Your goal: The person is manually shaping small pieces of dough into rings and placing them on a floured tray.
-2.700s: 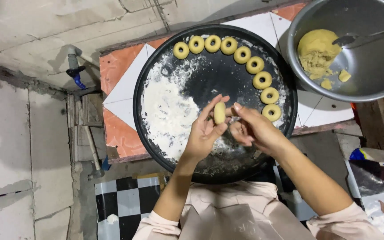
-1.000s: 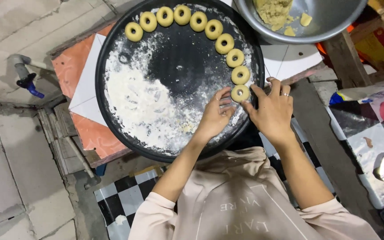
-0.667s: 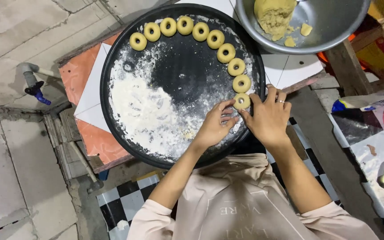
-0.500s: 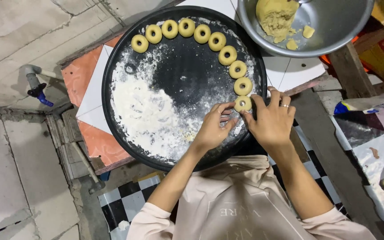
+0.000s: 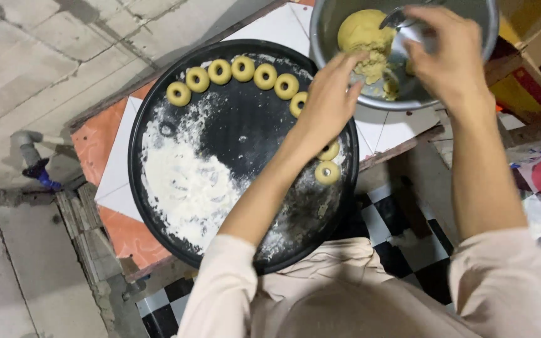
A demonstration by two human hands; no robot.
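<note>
Steel is what both my hands are over: a round metal bowl (image 5: 339, 37) at the far right corner of the bench (image 5: 104, 147). My left hand (image 5: 332, 100) hangs across the bowl's near rim, fingers loosely spread and holding nothing, the fingertips just touching the yellow dough lump (image 5: 363, 37) inside. My right hand (image 5: 452, 59) is over the bowl's right half, fingers curled downward; it is blurred, and I cannot tell whether it pinches anything. A spoon (image 5: 394, 17) lies in the bowl just beyond that hand, against the dough.

Below and to the left of my left hand sits the round black tray (image 5: 245, 131), its right edge passing under my left wrist and almost meeting the bowl's rim. Along the tray's far edge runs an arc of dough rings (image 5: 243, 69), continuing under my forearm; the last ring (image 5: 327, 172) lies close to the tray's right rim, just right of my forearm. Loose flour (image 5: 183, 181) covers the tray's left side, well left of my arm. The tray's dark middle, between flour and rings, carries nothing, and there is open space between my two forearms above the checkered floor (image 5: 386, 216).
</note>
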